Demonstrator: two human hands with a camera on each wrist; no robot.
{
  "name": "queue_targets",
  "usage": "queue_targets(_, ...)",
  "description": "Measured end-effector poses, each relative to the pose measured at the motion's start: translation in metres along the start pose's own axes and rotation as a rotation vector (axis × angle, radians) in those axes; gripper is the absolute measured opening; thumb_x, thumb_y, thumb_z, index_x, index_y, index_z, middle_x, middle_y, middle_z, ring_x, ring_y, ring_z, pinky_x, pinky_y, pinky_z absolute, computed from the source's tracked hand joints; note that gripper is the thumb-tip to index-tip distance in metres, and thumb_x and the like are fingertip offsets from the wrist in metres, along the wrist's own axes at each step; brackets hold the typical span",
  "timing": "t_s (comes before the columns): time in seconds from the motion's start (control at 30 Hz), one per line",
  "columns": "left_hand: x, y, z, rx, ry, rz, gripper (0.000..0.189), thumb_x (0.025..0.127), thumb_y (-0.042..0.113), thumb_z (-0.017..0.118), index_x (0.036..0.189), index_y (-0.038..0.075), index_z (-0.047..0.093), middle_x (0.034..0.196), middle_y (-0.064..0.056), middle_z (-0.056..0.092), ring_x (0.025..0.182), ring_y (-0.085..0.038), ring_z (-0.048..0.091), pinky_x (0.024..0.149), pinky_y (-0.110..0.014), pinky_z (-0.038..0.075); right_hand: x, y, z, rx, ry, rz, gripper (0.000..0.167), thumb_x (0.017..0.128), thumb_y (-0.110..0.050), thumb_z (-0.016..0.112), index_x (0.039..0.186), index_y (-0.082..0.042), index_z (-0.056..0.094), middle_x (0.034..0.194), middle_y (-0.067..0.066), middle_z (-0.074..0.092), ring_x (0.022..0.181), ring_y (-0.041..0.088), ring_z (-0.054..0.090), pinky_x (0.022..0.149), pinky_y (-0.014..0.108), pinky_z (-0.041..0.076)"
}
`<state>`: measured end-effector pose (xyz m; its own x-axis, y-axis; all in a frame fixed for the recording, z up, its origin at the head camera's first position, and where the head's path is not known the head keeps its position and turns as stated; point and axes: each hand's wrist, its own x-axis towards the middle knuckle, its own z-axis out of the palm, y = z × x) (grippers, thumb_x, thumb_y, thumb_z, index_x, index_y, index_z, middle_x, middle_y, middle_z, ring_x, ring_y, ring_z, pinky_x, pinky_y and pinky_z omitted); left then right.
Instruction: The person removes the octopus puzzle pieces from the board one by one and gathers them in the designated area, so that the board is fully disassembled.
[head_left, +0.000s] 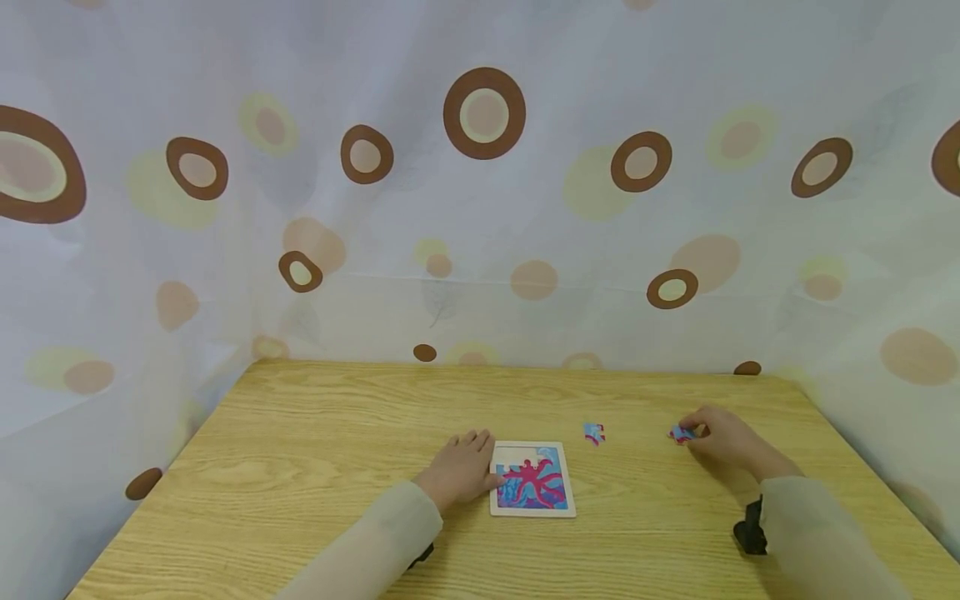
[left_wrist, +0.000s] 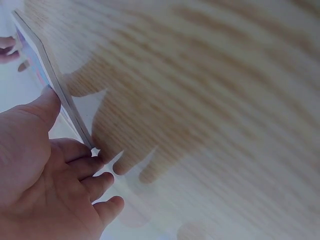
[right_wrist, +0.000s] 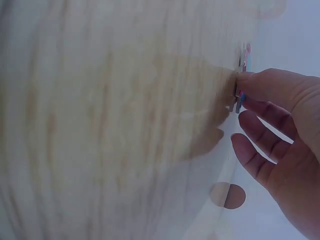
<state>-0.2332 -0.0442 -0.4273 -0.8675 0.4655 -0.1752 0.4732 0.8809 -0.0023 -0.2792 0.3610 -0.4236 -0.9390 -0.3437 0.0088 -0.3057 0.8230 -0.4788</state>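
In the head view a small jigsaw puzzle board (head_left: 533,513) with a white frame lies on the table. It shows a pink octopus on blue, and a pale bare area runs along its upper left. My left hand (head_left: 463,469) lies at the board's left side, thumb over the frame and the other fingers stretched along the edge. Farther right, my right hand (head_left: 722,435) pinches a blue and pink puzzle piece (head_left: 681,434) between thumb and fingers. The right wrist view has this piece (right_wrist: 240,102) edge-on, close over the table, its other fingers loosely bent.
Another puzzle piece (head_left: 594,432), blue and pink, lies on the wooden table (head_left: 315,467) between the board and my right hand. A pale curtain (head_left: 480,217) with brown rings hangs behind the table and along both sides.
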Motion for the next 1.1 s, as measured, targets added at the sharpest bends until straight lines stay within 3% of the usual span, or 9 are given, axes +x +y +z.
queue_targets(0.33,-0.003,0.0,-0.003,-0.009,-0.003,0.001,0.067,0.094,0.047,0.044,0.144,0.005,0.031,0.146,-0.007,0.03,0.134,-0.022,0.025,0.108,-0.039,0.023,0.0,-0.004,-0.002,0.003,-0.025,0.038,0.03,0.082,0.0,0.063,0.109,0.014,0.06,0.099,0.021,0.058,0.08,0.026,0.055,0.064,0.037,0.048)
queue_targets(0.43,-0.002,0.0,-0.003,-0.013,-0.007,-0.003,0.066,0.094,0.047,0.044,0.144,0.006,0.03,0.147,-0.007,0.03,0.134,-0.022,0.025,0.108,-0.039,0.022,0.005,-0.012,-0.003,0.033,-0.033,0.031,0.034,0.086,-0.002,0.06,0.115,0.014,0.056,0.106,0.024,0.055,0.072,0.024,0.055,0.058,0.035,0.048)
queue_targets(0.6,0.0,-0.001,0.001,-0.013,0.012,0.007,0.066,0.095,0.047,0.042,0.144,0.005,0.03,0.146,-0.007,0.03,0.134,-0.021,0.025,0.108,-0.04,0.023,0.017,-0.036,-0.002,0.011,-0.017,-0.069,0.033,0.089,-0.003,0.058,0.118,0.011,0.055,0.106,0.023,0.054,0.062,0.021,0.053,0.047,0.03,0.045)
queue_targets(0.7,0.0,-0.001,0.001,-0.021,0.01,0.008,0.066,0.095,0.047,0.043,0.144,0.005,0.03,0.147,-0.007,0.03,0.134,-0.021,0.025,0.108,-0.039,0.022,0.025,-0.054,0.002,-0.056,0.013,-0.16,0.032,0.086,-0.005,0.062,0.115,0.009,0.058,0.104,0.02,0.057,0.072,0.021,0.053,0.053,0.03,0.046)
queue_targets(0.83,-0.002,0.001,-0.003,-0.033,-0.001,0.001,0.065,0.094,0.045,0.045,0.144,0.005,0.031,0.147,-0.007,0.03,0.134,-0.022,0.025,0.108,-0.039,0.022,0.035,-0.08,0.014,-0.068,0.018,-0.253,0.032,0.084,-0.008,0.065,0.112,0.008,0.061,0.103,0.018,0.059,0.08,0.023,0.051,0.064,0.034,0.046)
queue_targets(1.1,-0.003,0.0,-0.004,-0.027,0.007,-0.001,0.066,0.093,0.047,0.045,0.143,0.006,0.032,0.146,-0.007,0.031,0.134,-0.023,0.026,0.108,-0.039,0.023,0.051,-0.125,0.041,0.015,-0.067,-0.321,0.034,0.085,-0.008,0.065,0.116,0.007,0.059,0.106,0.016,0.058,0.083,0.026,0.052,0.063,0.031,0.047)
